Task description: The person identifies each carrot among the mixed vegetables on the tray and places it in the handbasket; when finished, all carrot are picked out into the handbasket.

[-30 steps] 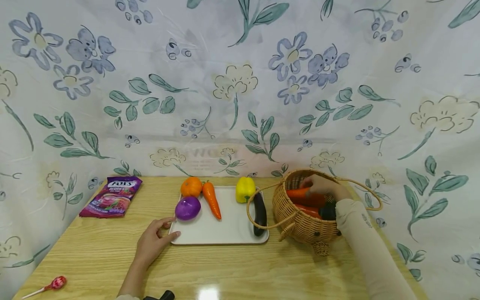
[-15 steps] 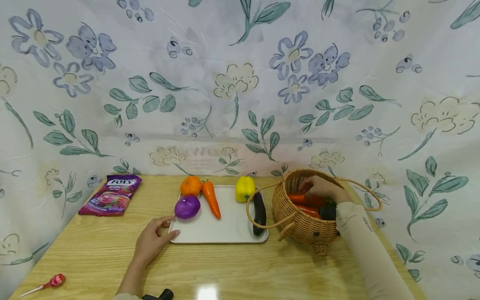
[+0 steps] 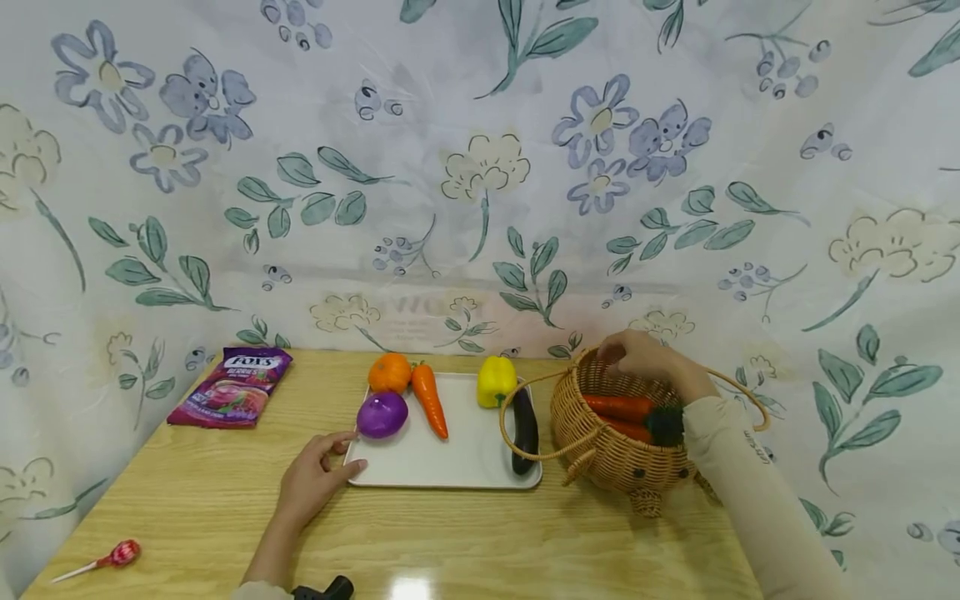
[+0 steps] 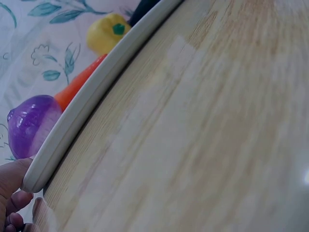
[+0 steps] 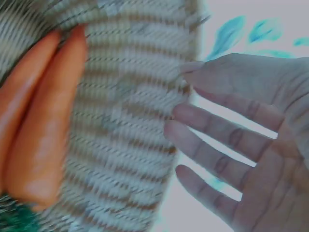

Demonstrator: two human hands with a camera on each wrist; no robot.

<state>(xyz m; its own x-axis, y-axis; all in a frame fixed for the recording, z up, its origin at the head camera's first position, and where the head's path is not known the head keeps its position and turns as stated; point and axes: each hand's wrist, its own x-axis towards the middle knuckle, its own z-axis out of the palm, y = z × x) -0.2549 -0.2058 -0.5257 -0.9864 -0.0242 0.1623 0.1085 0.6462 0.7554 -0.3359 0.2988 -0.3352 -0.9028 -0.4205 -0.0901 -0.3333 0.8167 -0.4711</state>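
My left hand [image 3: 313, 477] holds the white tray [image 3: 442, 468] by its front left corner, with the thumb and fingers at the rim. On the tray lie a purple onion [image 3: 382, 415], a round orange pumpkin-like piece [image 3: 389, 372], a carrot [image 3: 430, 402], a yellow bell pepper [image 3: 497, 381] and a dark eggplant [image 3: 525, 433]. My right hand [image 3: 647, 358] is over the back rim of the wicker basket [image 3: 573, 417], fingers spread and holding nothing. Two carrots [image 5: 41, 130] lie side by side inside the basket, their dark green tops toward the front right.
One basket handle [image 3: 504, 429] leans over the tray's right end, crossing the eggplant in the head view. A purple candy bag [image 3: 231, 389] lies at the back left. Near the front left is a red lollipop [image 3: 123, 552]. A floral cloth [image 3: 420, 250] hangs behind the table.
My right hand has let go of a carrot and risen from inside the basket to above its back rim. The left hand stays at the tray corner. The head view has shifted slightly.
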